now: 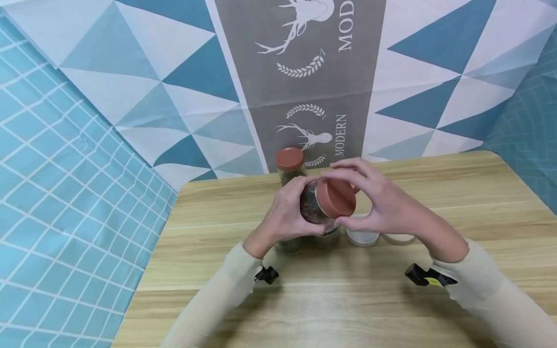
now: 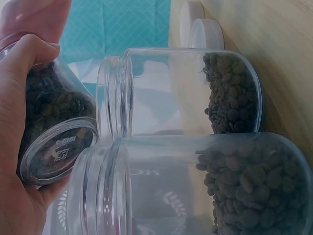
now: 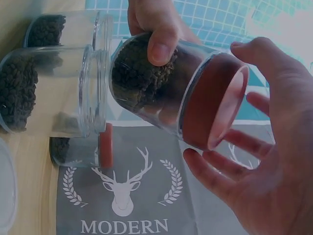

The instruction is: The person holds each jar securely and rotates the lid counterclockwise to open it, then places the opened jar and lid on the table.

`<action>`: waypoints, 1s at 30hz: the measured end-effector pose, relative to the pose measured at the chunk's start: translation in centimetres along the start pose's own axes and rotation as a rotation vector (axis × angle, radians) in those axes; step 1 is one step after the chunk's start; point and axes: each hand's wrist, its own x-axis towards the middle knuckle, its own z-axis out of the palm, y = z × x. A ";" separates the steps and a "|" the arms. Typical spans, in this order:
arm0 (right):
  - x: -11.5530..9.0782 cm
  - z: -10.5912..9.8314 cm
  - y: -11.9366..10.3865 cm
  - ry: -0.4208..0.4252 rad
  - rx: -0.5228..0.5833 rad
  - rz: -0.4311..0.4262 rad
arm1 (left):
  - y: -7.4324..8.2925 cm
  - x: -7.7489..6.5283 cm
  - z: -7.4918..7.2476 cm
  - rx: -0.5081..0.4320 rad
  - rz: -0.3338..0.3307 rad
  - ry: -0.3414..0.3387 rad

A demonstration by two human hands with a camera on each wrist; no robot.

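Note:
My left hand [image 1: 289, 207] grips a clear glass jar [image 3: 142, 81] round its body, tilted and raised above the table. Dark bean-like pieces lie inside it. A reddish-brown lid [image 1: 336, 197] covers the jar's mouth. Around that lid curl the spread thumb and fingers of my right hand [image 1: 376, 199], fingertips at its rim. The palm stays off the lid's face. Below the held jar stand two lidless glass jars, a nearer one [image 2: 166, 181] and another [image 2: 166, 93], each partly filled with dark pieces.
A jar with a reddish-brown lid [image 1: 290, 161] stands at the back by the patterned cloth. Two white lids, one [image 1: 362, 237] beside the other [image 1: 399, 239], lie right of the lidless jars. The wooden table [image 1: 329, 315] extends toward me.

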 end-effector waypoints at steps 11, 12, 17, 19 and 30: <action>0.0 -0.1 -0.7 0.064 0.139 0.231 | -0.1 0.0 0.1 -0.009 -0.019 -0.014; 0.0 -0.1 -0.7 0.071 0.149 0.252 | -0.1 0.0 0.1 -0.005 -0.017 -0.014; 0.2 0.2 -1.0 0.089 0.162 0.317 | -0.1 -0.1 0.2 0.005 -0.014 -0.016; 0.4 0.3 -1.1 0.077 0.155 0.330 | 0.0 0.0 0.2 0.001 -0.014 -0.018; 0.8 0.8 -1.6 0.049 0.086 0.317 | 0.1 0.0 0.2 -0.005 -0.024 -0.026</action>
